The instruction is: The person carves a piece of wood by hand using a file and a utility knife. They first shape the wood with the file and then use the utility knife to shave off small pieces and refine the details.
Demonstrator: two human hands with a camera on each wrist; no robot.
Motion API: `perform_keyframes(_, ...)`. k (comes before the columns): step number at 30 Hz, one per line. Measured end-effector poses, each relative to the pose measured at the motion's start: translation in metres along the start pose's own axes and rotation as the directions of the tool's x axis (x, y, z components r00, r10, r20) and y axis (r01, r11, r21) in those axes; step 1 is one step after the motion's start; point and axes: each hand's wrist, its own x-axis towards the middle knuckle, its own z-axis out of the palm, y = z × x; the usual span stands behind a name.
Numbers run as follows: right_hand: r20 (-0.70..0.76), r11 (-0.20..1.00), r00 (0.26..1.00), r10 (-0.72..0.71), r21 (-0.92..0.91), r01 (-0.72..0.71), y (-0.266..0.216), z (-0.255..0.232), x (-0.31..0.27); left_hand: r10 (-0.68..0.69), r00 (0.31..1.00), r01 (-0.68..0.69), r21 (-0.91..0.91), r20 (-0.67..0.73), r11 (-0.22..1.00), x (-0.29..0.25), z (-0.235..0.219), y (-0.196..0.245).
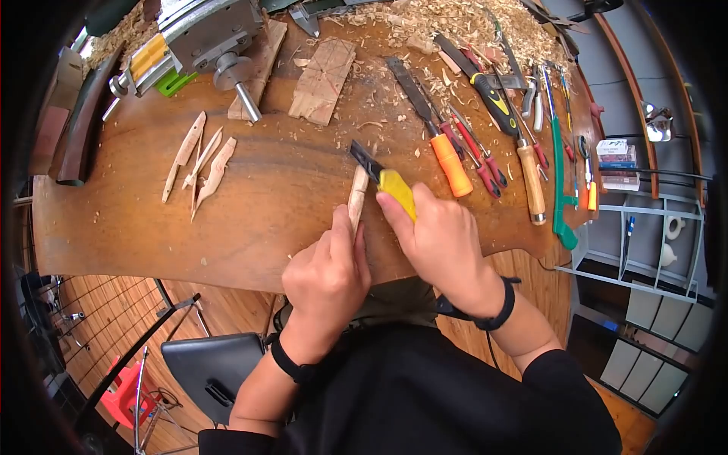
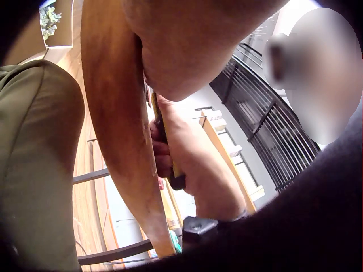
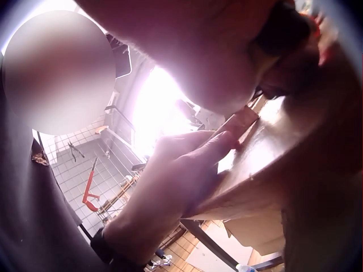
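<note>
In the head view the left hand [image 1: 326, 273] grips a slim pale wooden piece [image 1: 357, 199] near the table's front edge, its far end pointing away from the body. The right hand [image 1: 444, 239] is curled round a yellow-handled knife [image 1: 398, 193], whose dark blade [image 1: 365, 161] lies at the far end of the wood. In the left wrist view the right hand [image 2: 190, 153] shows beyond the table edge with the yellow handle along its fingers. The right wrist view shows the left hand [image 3: 181, 164] pinching the wood [image 3: 243, 120]; the blade's contact is hard to make out there.
Several carved pieces [image 1: 208, 167] lie left on the table [image 1: 265, 220]. A marked wooden block [image 1: 324, 80] and a metal vise [image 1: 208, 38] stand farther back. Right are an orange-handled tool [image 1: 451, 165], a wooden-handled tool [image 1: 531, 182], a green tool [image 1: 560, 189] and wood shavings [image 1: 455, 30].
</note>
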Motion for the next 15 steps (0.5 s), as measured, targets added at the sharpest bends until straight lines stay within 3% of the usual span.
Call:
perform_keyframes(6, -0.007, 0.993, 0.999, -0.042, 0.112, 0.042, 0.004, 0.0, 0.006, -0.023, 1.0, 0.022, -0.031, -0.022, 0.999, -0.001, 0.0, -0.001)
perform_keyframes(9, 0.057, 0.987, 0.99, -0.127, 0.105, 0.121, 0.012, -0.007, -0.01, -0.044, 0.999, 0.043, -0.04, -0.024, 0.998, -0.001, 0.001, -0.001)
perform_keyframes(12, 0.137, 0.994, 0.988, -0.073, 0.085, 0.062, 0.015, -0.015, -0.017, -0.084, 0.995, 0.087, -0.054, 0.054, 0.995, 0.0, -0.005, 0.002)
perform_keyframes(15, 0.1, 0.996, 0.991, -0.085, 0.036, 0.081, 0.016, -0.015, -0.016, -0.065, 0.995, 0.066, -0.009, 0.073, 0.998, 0.0, -0.005, 0.002)
